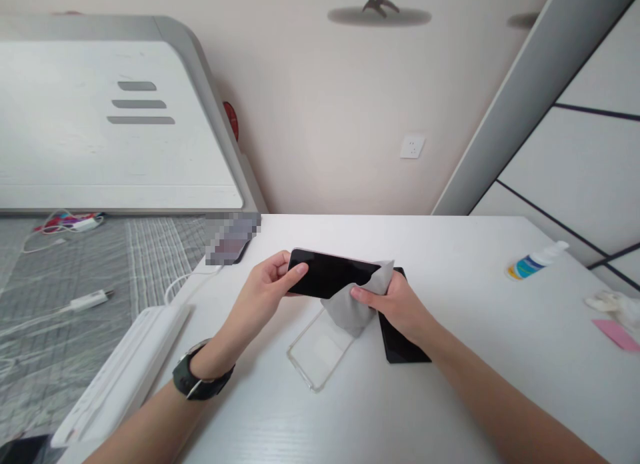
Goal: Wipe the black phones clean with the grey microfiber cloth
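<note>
A black wristwatch [201, 379] is worn above the left hand [257, 297], by whose curled fingers [295, 269] a slim black smartphone [327, 273] is pinched over the white surface [465, 317]; its end is clasped in a grey cloth [350, 314] pressed together by the right hand [395, 304].

Black-strapped wristwatch [200, 376] with silver rim on left wrist [220, 344]; hands [263, 291], forearms [500, 397] bare.
</note>
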`<state>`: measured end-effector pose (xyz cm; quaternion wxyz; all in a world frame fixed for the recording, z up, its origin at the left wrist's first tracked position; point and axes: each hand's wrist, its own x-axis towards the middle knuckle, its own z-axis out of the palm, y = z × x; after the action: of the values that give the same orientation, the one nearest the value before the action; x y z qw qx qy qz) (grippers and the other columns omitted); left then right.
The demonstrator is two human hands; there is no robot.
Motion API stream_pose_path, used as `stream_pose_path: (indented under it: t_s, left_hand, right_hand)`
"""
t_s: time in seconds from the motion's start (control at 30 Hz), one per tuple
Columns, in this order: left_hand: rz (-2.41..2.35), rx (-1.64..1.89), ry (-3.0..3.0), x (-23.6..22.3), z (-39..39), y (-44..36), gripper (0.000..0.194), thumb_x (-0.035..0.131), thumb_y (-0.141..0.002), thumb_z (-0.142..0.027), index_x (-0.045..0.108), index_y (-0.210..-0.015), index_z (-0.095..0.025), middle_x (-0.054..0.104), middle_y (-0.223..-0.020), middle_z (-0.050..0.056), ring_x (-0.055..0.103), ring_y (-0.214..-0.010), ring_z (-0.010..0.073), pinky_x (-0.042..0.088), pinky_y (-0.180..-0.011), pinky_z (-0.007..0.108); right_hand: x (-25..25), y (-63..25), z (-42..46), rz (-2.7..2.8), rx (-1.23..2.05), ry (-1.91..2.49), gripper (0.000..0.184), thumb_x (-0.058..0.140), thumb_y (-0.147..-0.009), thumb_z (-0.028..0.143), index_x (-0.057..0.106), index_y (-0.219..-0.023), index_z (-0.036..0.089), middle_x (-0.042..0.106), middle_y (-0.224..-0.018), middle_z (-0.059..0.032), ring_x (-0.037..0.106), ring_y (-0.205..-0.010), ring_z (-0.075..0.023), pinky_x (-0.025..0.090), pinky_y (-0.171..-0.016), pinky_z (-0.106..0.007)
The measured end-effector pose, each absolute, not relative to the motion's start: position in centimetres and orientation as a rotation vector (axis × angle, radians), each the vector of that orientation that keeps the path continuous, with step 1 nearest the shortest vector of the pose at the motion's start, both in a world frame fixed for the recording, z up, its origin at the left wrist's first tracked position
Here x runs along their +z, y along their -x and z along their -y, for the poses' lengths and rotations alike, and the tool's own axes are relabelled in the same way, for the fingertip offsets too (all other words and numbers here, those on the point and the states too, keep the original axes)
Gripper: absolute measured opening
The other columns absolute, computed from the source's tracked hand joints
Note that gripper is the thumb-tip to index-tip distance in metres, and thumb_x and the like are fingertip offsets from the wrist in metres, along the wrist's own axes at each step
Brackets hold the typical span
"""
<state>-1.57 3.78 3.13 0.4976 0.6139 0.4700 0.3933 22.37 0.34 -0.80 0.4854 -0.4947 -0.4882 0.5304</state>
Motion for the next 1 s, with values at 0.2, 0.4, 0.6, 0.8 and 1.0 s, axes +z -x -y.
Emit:
stream_pose_path:
  t_s: [0.2, 0.4, 0.6, 0.8, 1.0]
  left_hand:
    - [-1.141, 0.921, -1.488, 2.9, -3.3, 1.3, 0.038, 0.066, -0.09, -0.055, 0.056, -0.083, -0.02, 0.06, -0.072, -0.004, 0.06, -0.066, 0.0123, 0.052, -0.061, 0.024]
    - [-1.208, 0.894, -1.687, 3.0, -2.8, 1.3, 0.038, 0.048, -0.102, -0.053, 0.053, -0.083, -0.021, 0.053, -0.048, -0.007, 0.054, -0.046, 0.011, 0.04, -0.053, 0.022]
    - [-1.163, 0.789, -1.687, 2.6, -2.4, 0.7, 0.042, 0.046, -0.102, -0.055, 0.053, -0.079, -0.02, 0.049, -0.052, -0.009, 0.049, -0.04, 0.0077, 0.034, -0.047, 0.021]
    - [-1.113, 0.794, -1.505, 2.7, -2.4, 0.2, 0.043, 0.056, -0.095, -0.059, 0.06, -0.086, -0.018, 0.06, -0.071, -0.002, 0.06, -0.058, 0.0119, 0.048, -0.055, 0.023]
    - [-1.121, 0.717, -1.406, 2.3, -2.1, -0.1, 0.042, 0.068, -0.087, -0.057, 0.065, -0.098, -0.017, 0.068, -0.088, 0.003, 0.064, -0.082, 0.0179, 0.056, -0.068, 0.028]
  right_hand:
    - [-1.4, -22.3, -0.4, 1.155, 1.024, 1.304, 0.05, 0.059, -0.092, 0.067, 0.072, -0.089, 0.019, 0.076, -0.091, -0.0085, 0.069, -0.105, -0.0312, 0.05, -0.094, -0.039]
    - [-0.7, -21.9, 0.2, 1.356, 1.057, 1.212, 0.032, 0.068, -0.089, 0.054, 0.066, -0.103, 0.025, 0.067, -0.086, -0.0001, 0.061, -0.079, -0.0201, 0.048, -0.072, -0.03]
    - [-0.6, -20.9, 0.9, 1.579, 1.135, 1.274, 0.034, 0.071, -0.089, 0.049, 0.057, -0.073, 0.022, 0.042, -0.06, 0.0067, 0.033, -0.057, -0.012, 0.023, -0.053, -0.027]
    - [-1.2, -19.8, 1.5, 1.361, 1.266, 1.224, 0.045, 0.061, -0.095, 0.058, 0.053, -0.071, 0.021, 0.049, -0.065, 0.0042, 0.039, -0.062, -0.0125, 0.03, -0.056, -0.026]
    - [-2.4, -19.3, 1.1, 1.014, 1.365, 1.182, 0.041, 0.074, -0.084, 0.06, 0.066, -0.1, 0.022, 0.068, -0.088, -0.0011, 0.06, -0.081, -0.019, 0.047, -0.073, -0.028]
